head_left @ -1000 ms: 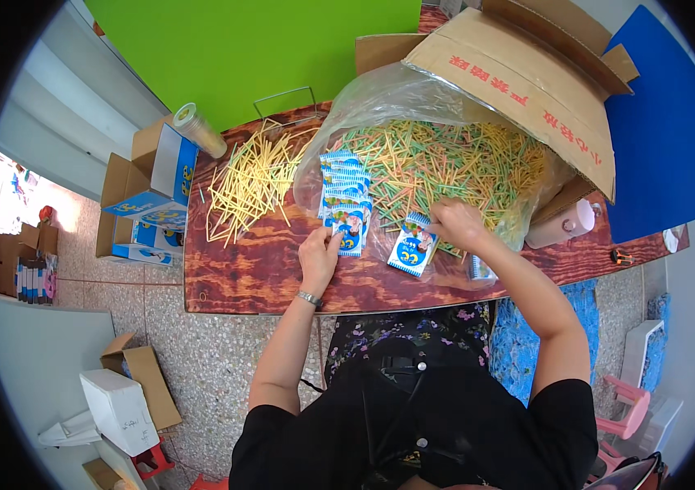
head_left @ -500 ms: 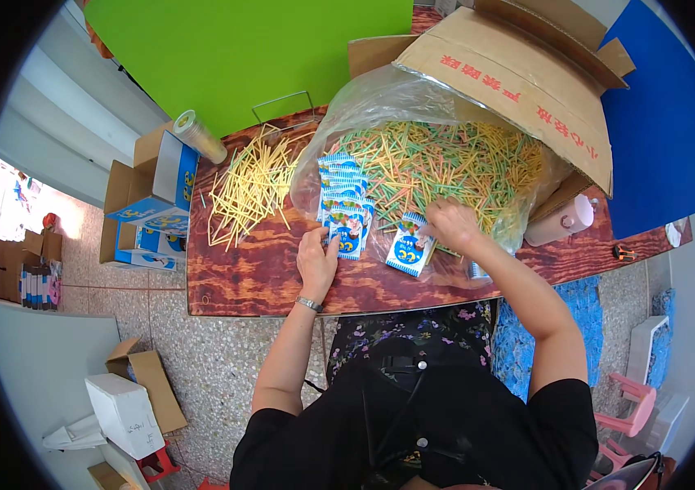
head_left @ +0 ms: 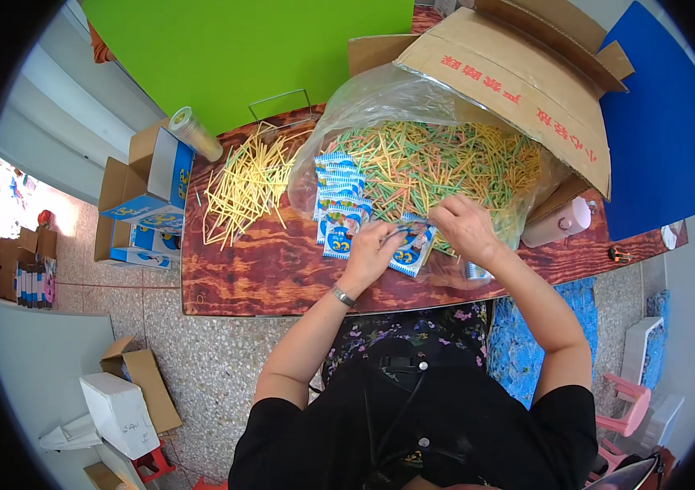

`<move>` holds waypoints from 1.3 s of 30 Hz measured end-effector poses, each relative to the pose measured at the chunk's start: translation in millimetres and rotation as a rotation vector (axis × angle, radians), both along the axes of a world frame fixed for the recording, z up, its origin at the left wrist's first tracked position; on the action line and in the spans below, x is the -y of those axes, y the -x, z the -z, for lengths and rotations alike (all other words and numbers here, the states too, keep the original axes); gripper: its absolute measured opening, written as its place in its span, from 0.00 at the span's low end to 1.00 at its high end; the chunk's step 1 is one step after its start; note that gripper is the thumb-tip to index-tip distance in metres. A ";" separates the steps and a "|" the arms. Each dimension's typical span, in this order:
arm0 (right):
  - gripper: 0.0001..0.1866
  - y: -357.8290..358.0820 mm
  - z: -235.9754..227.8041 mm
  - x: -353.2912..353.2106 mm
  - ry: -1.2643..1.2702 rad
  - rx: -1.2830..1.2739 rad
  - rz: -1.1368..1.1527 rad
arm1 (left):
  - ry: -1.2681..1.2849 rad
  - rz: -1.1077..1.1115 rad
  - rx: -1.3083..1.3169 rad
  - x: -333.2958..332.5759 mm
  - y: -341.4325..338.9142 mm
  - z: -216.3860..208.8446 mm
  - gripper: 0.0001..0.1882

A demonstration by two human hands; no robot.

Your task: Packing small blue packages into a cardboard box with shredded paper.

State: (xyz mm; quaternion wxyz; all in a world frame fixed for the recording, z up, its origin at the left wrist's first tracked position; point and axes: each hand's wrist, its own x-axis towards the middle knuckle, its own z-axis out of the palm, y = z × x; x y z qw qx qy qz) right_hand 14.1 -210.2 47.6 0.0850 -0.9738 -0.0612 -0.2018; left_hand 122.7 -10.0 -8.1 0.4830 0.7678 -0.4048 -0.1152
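A small blue-and-white packet (head_left: 413, 248) lies at the front of the table between my hands. My left hand (head_left: 372, 251) is closed at its upper left edge, thumb and fingers pinching there. By the packet's top right corner, my right hand (head_left: 466, 230) has its fingers curled together; what they hold, if anything, is hidden. Left of this packet, an overlapping row of similar packets (head_left: 338, 224) runs away from me. Thin green, yellow and pink sticks (head_left: 413, 163) spill in a large heap behind my hands, on clear plastic film (head_left: 347, 114).
A tipped cardboard box (head_left: 519, 82) stands at the back right, beside a pink cylinder (head_left: 560, 224). Longer yellow sticks (head_left: 245, 192) are piled on the left, near a clear tub (head_left: 195, 135) and blue-and-white cartons (head_left: 155, 184). The wooden table's (head_left: 241, 286) front edge runs before me.
My left hand has moved right, from the row of packets to the single packet, and now pinches its edge. My right hand stays near the packet's top corner.
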 end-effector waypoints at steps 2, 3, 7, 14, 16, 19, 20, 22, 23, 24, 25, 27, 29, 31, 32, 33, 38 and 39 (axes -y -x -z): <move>0.08 -1.7 -5.1 -3.4 -0.252 -0.026 0.018 | 0.029 0.009 -0.175 6.3 -0.1 1.4 0.11; 0.09 -2.9 -7.1 -5.3 -0.505 -0.050 0.031 | 0.055 0.012 -0.348 9.4 0.4 1.8 0.12; 0.11 -6.0 -9.6 -3.1 -0.607 -0.271 0.059 | 0.135 0.088 -0.417 18.6 2.9 -1.3 0.13; 0.10 -24.5 -11.9 10.6 -0.548 -0.227 -0.112 | 0.009 -0.004 -0.176 13.8 -8.1 -1.8 0.15; 0.08 -43.5 -11.6 33.2 -0.686 -0.253 -0.092 | 0.081 -0.108 -0.141 10.6 -13.6 12.5 0.17; 0.14 -82.2 -0.6 96.7 -0.231 -0.307 0.200 | 0.119 -0.100 -0.309 10.0 -9.7 13.9 0.16; 0.14 -96.6 5.9 105.3 -0.230 -0.309 0.202 | 0.074 -0.083 -0.275 8.7 -7.8 5.8 0.15; 0.18 -124.3 15.9 113.4 -0.107 -0.284 0.547 | 0.078 -0.072 -0.291 5.8 -4.7 0.8 0.15; 0.18 -134.2 20.9 121.4 -0.104 -0.279 0.549 | 0.084 -0.054 -0.305 5.7 -4.1 -0.3 0.15; 0.20 -142.7 26.1 129.3 -0.100 -0.108 0.579 | 0.090 -0.027 -0.295 5.4 -4.5 3.0 0.14; 0.22 -150.5 28.9 128.0 -0.101 0.056 0.593 | 0.089 -0.038 -0.296 1.3 -4.7 4.5 0.14; 0.22 -156.2 34.0 128.9 -0.107 0.018 0.578 | 0.039 -0.059 -0.290 -3.5 -6.5 6.6 0.13; 0.23 -160.3 36.0 124.7 -0.118 -0.050 0.560 | 0.034 -0.079 -0.304 -8.6 -10.2 8.1 0.12; 0.25 -161.8 38.0 126.0 -0.125 -0.120 0.547 | 0.092 -0.135 -0.323 -8.8 -8.3 9.0 0.15; 0.25 -164.6 37.5 130.7 -0.124 -0.124 0.543 | 0.092 -0.140 -0.327 -8.3 -9.2 7.8 0.15; 0.25 -169.9 35.8 136.7 -0.111 -0.284 0.572 | 0.106 -0.143 -0.325 -8.1 -10.7 5.9 0.15; 0.26 -174.2 64.1 152.4 0.030 0.019 0.602 | 0.057 -0.069 -0.328 -0.7 -12.1 6.6 0.10; 0.25 -171.2 68.6 158.9 0.042 -0.048 0.616 | 0.068 -0.039 -0.331 3.7 -11.7 6.3 0.10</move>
